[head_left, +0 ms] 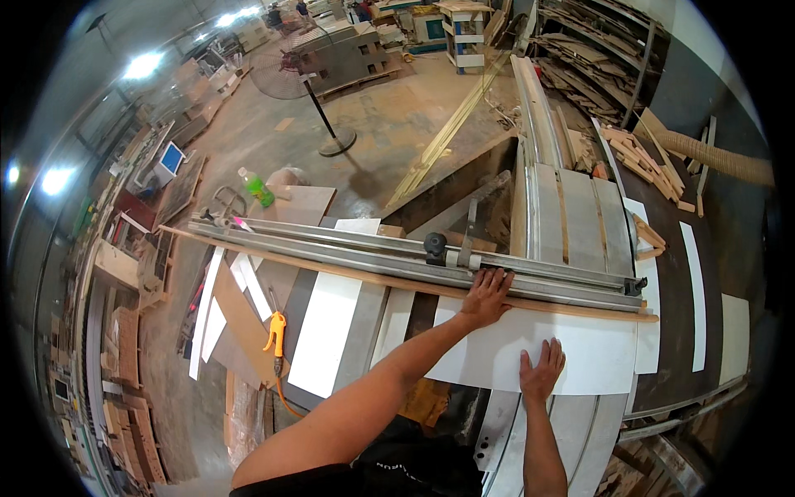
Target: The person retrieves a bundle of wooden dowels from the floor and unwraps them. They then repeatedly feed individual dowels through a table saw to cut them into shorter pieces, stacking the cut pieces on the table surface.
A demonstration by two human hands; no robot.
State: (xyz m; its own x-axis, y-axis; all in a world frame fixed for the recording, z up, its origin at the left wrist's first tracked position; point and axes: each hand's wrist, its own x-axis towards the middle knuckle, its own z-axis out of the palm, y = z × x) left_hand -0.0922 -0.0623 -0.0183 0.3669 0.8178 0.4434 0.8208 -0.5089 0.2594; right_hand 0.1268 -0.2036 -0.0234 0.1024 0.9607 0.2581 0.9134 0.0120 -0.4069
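Note:
My left hand [486,296] reaches across and lies with fingers stretched over a long wooden strip [356,276] and the edge of the metal fence [563,286]. The strip runs along the near side of the fence. My right hand [542,370] rests flat, fingers slightly apart, on a white panel [489,352]. This panel lies on the sliding table of a panel saw [571,414], its far edge by the strip. A black knob [435,243] stands on the fence just left of my left hand.
An orange air blow gun [276,333] with its hose lies at the left, near white strips [207,311] and another white board [327,331]. Beyond the fence are a green bottle [257,189] and a standing fan [331,124]. Wood offcuts [650,161] lie at the right.

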